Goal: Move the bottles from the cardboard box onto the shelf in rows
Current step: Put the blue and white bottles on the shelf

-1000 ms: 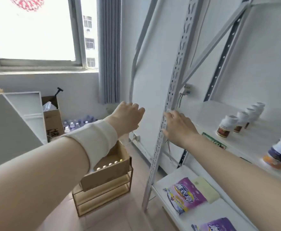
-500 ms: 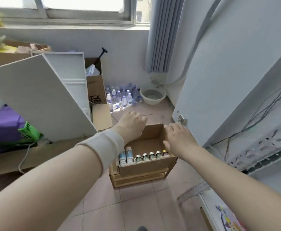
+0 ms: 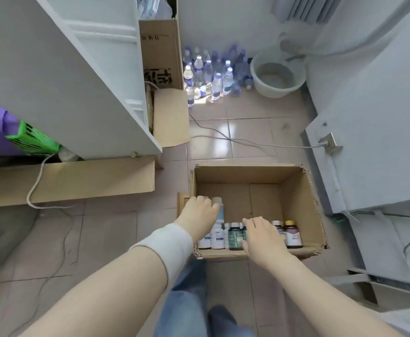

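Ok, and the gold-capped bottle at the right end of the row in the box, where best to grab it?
Probably by the cap, coming straight down. The gold-capped bottle stands upright against the near wall of the cardboard box, with another bottle close on its left, so its sides are crowded and the top is free.

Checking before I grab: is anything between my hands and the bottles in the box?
Nothing visible. The box is open-topped; left hand and right hand are over the bottles at its near wall.
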Demonstrator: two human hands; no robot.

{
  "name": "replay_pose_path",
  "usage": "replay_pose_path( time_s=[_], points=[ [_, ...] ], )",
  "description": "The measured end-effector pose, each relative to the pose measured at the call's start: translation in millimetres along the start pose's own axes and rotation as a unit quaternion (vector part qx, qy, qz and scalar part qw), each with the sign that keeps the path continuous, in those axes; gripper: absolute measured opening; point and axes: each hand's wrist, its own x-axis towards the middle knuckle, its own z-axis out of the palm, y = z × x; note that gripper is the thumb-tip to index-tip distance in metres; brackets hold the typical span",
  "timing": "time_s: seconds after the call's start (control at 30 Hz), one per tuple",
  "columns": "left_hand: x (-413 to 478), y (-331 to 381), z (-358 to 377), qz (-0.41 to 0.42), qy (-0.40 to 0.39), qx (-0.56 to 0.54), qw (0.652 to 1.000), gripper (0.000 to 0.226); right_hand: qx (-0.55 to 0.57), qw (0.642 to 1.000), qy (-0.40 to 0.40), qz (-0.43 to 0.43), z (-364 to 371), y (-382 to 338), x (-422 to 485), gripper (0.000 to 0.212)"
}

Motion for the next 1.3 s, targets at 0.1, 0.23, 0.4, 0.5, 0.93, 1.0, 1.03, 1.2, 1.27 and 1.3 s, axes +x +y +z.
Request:
replay_pose_path(
  time_s=[0.1, 0.23, 0.4, 0.5, 0.93, 1.0, 1.03, 1.2, 1.27, 1.3],
  points=[
    [36.0, -5.0, 28.7, 0.022, -0.051, -0.002, 0.998, 0.039, 0.029, 0.999, -0.037, 0.012, 22.7, 1.9, 40.5, 0.050],
    [86.7, -13.0, 55.3, 0.034, -0.079, -0.008, 0.996, 0.035, 0.054, 0.995, -0.081, 0.006, 41.1, 2.3, 92.4, 0.052],
    [172.0, -26.1, 85.3, 0.016, -0.083, 0.004, 0.996, 0.035, 0.141, 0.982, -0.112, 0.051, 73.6, 12.3, 178.0, 0.055],
    [212.1, -28.0, 108.0, -0.011, -0.139, 0.020, 0.990, 0.050, 0.175, 0.970, -0.149, 0.076, 99.0, 12.6, 218.4, 0.054],
    [252.3, -34.0, 134.6, -0.059, -0.206, -0.084, 0.973, 0.062, 0.416, 0.876, -0.191, 0.149, 134.9, 29.6, 253.1, 0.054],
    [254.3, -29.0, 133.9, -0.099, -0.218, -0.201, 0.950, 0.064, 0.436, 0.865, -0.181, 0.170, 132.2, 41.9, 252.6, 0.052],
    [254.5, -25.5, 134.8, -0.121, -0.221, -0.258, 0.933, 0.064, 0.444, 0.860, -0.176, 0.179, 130.5, 48.7, 252.3, 0.051],
    [248.4, -11.2, 156.5, -0.219, -0.173, -0.435, 0.856, 0.061, 0.459, 0.849, -0.127, 0.226, 134.6, 73.3, 256.5, 0.050],
    [244.0, -6.1, 164.8, -0.261, -0.137, -0.479, 0.827, 0.066, 0.447, 0.854, -0.108, 0.244, 137.3, 73.5, 257.2, 0.057],
    [242.4, -3.4, 168.2, -0.279, -0.121, -0.492, 0.816, 0.069, 0.427, 0.866, -0.097, 0.240, 138.9, 71.9, 257.5, 0.063]
  ],
)
